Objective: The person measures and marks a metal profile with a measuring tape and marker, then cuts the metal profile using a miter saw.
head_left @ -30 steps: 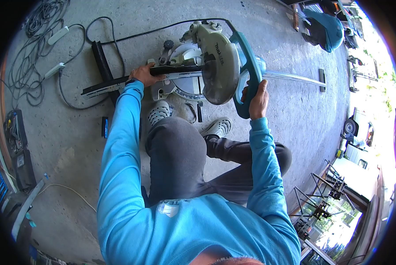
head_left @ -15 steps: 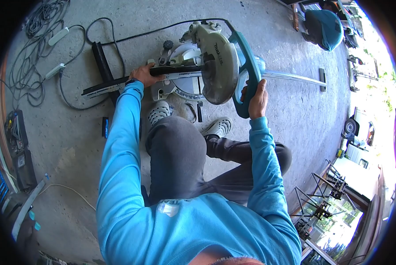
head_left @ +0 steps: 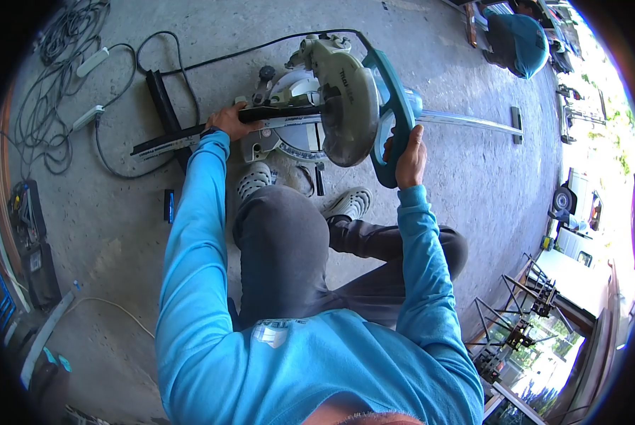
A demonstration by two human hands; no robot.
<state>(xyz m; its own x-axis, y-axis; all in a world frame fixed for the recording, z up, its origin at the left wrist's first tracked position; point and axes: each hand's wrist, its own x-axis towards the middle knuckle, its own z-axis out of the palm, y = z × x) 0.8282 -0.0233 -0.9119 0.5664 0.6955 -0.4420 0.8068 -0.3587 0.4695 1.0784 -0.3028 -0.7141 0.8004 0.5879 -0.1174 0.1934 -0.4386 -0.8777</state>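
A miter saw with a green-grey blade guard [head_left: 351, 99] and a teal D-shaped handle [head_left: 398, 99] stands on the concrete floor in front of my feet. My right hand [head_left: 411, 157] is wrapped round the lower part of that handle. Across the saw's base lies a long black and silver metal profile [head_left: 289, 113], passing behind the guard. My left hand [head_left: 232, 123] is closed over this profile at the left side of the saw. The guard hides the blade and the spot where the profile meets it. Further right, a shiny length of profile [head_left: 473, 122] sticks out.
A black bar [head_left: 163, 103] lies under the profile's left end, and a small block [head_left: 517, 125] is under its right end. Coiled cables [head_left: 62, 92] and power strips [head_left: 93, 62] spread at left. Another person [head_left: 519, 44] bends at upper right. An open toolbox [head_left: 30, 212] sits far left.
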